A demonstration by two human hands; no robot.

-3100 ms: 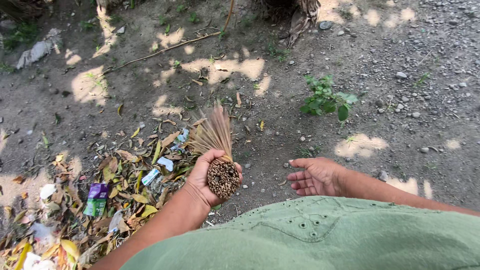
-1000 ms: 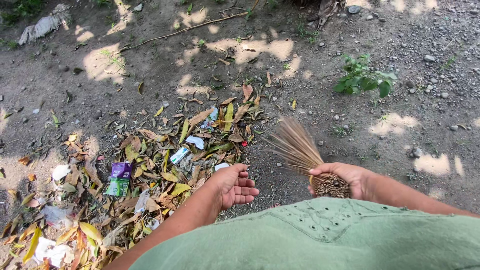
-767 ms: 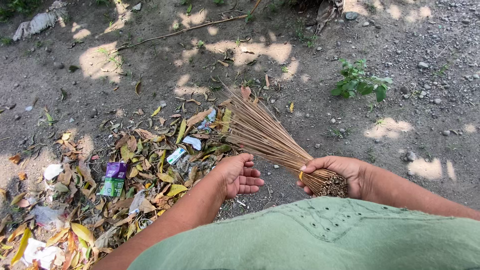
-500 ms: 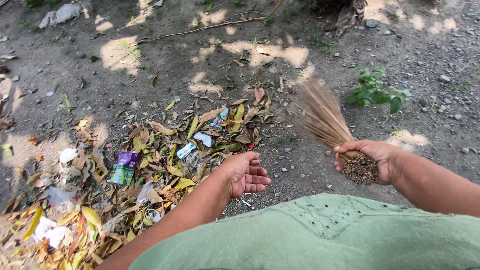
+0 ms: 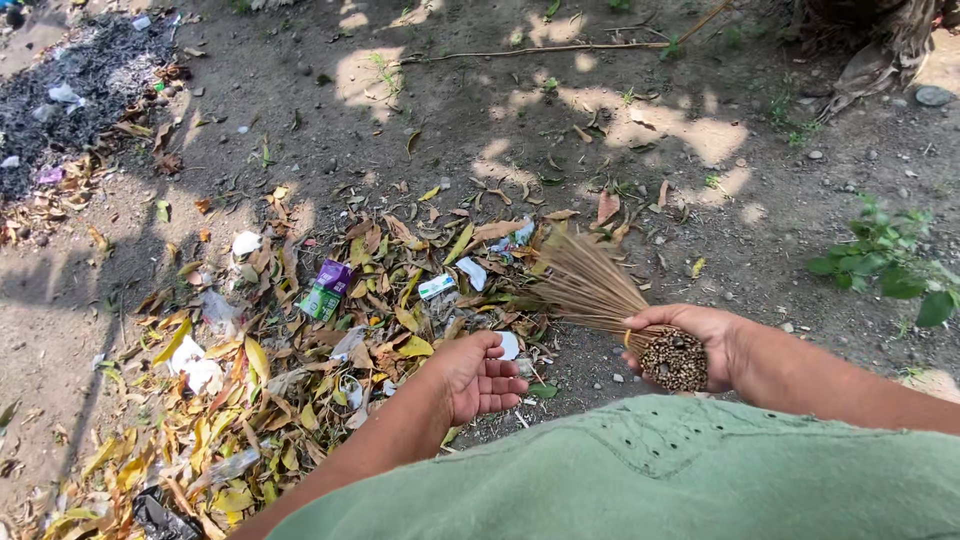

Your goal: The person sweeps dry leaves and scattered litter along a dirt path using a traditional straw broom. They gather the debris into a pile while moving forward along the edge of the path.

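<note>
Bare dirt ground (image 5: 700,230), outdoors, dappled with sun patches and shade. Scattered pebbles are seen throughout; a long thin stick (image 5: 530,50) lies across the top.

Stick broom (image 5: 600,295), a bundle of thin brown twigs, is gripped at its bound butt end by the right hand (image 5: 690,340), fingers wrapped closed around it. The cut ends of the twigs face the camera. Bristles are fanned out up and left, tips reaching the right edge of the litter pile (image 5: 330,330).

Left hand (image 5: 478,375) is held empty over the ground, palm up, fingers loosely curled and close together, nothing pinched. It is positioned just beside the pile's lower right edge; contact with the leaves cannot be confirmed.

Pile consists of yellow and brown dry leaves mixed with trash: a purple-and-green wrapper (image 5: 327,288), white paper scraps (image 5: 245,243), a small white packet (image 5: 436,287).

A patch of dark ash (image 5: 70,90) is seen top left. A small green plant (image 5: 885,260) grows at far right. A green garment (image 5: 650,470) fills the bottom of the view.
</note>
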